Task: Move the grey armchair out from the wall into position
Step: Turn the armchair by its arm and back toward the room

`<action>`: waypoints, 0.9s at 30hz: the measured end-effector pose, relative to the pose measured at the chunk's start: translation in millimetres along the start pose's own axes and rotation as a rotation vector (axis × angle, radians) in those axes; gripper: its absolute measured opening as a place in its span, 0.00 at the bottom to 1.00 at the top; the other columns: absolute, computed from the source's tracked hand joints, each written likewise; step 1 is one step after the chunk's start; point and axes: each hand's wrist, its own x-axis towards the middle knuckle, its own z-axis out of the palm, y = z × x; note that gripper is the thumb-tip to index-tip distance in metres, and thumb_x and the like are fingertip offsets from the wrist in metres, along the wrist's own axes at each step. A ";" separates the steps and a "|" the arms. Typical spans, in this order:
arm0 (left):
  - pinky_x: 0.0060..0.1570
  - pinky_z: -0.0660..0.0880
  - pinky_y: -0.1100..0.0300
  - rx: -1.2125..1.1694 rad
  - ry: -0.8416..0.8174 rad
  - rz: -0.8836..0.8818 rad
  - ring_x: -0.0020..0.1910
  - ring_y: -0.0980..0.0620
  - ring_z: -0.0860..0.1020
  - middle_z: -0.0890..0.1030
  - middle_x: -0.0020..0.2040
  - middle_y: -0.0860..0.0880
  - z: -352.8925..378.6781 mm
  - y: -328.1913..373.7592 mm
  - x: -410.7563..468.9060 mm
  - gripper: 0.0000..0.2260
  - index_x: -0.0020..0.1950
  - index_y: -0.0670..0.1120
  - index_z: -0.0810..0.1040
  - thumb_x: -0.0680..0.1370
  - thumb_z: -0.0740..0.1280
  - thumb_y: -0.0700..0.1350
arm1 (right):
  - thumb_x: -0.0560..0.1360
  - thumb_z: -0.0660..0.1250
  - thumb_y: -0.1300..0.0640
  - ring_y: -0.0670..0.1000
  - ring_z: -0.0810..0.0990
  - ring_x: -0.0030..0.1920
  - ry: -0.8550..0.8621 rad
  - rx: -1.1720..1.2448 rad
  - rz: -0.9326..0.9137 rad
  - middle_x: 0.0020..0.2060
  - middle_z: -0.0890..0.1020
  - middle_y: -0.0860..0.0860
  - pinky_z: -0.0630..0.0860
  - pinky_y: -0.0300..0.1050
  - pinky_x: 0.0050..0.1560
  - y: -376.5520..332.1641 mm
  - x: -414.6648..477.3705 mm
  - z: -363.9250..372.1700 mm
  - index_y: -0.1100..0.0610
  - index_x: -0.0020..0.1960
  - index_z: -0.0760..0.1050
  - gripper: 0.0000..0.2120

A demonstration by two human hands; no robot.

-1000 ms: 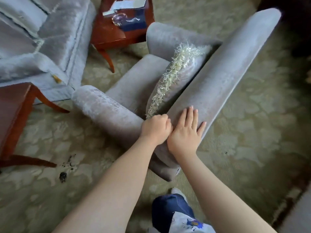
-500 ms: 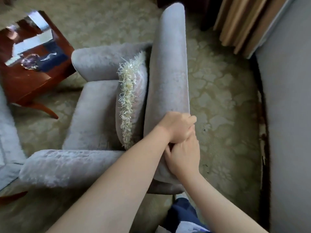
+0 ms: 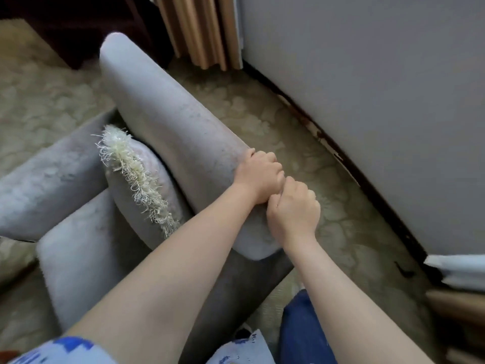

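The grey wall [image 3: 380, 114] fills the right side, with a strip of patterned carpet [image 3: 296, 143] lying between it and the armchair [image 3: 168, 132], which stands apart from the wall at a slant. A fringed cushion [image 3: 136, 174] leans against the inside of the chair's back. Both hands are clenched on the near end of the back's top edge, left hand [image 3: 258, 177] touching right hand [image 3: 294, 208] just beside it.
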 end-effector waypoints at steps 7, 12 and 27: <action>0.66 0.54 0.45 0.084 -0.078 -0.017 0.64 0.47 0.67 0.74 0.62 0.49 2.3 11.0 -9.0 0.21 0.60 0.51 0.76 0.80 0.47 0.56 | 0.80 0.49 0.52 0.61 0.73 0.53 0.079 0.338 0.193 0.52 0.78 0.59 0.68 0.52 0.52 7.0 7.5 8.7 0.61 0.52 0.75 0.19; 0.67 0.51 0.38 0.096 -0.002 0.027 0.66 0.50 0.66 0.75 0.62 0.52 11.0 9.2 -10.6 0.20 0.60 0.51 0.75 0.80 0.48 0.56 | 0.80 0.50 0.52 0.62 0.73 0.54 0.096 0.366 0.208 0.54 0.76 0.61 0.68 0.52 0.54 11.2 10.3 15.6 0.62 0.55 0.75 0.19; 0.67 0.54 0.45 0.068 0.072 0.062 0.64 0.46 0.70 0.75 0.62 0.47 14.7 9.1 -20.2 0.20 0.60 0.47 0.75 0.80 0.48 0.53 | 0.81 0.48 0.52 0.61 0.73 0.58 0.202 0.369 0.268 0.56 0.77 0.61 0.67 0.49 0.51 5.7 -1.2 19.6 0.62 0.55 0.75 0.21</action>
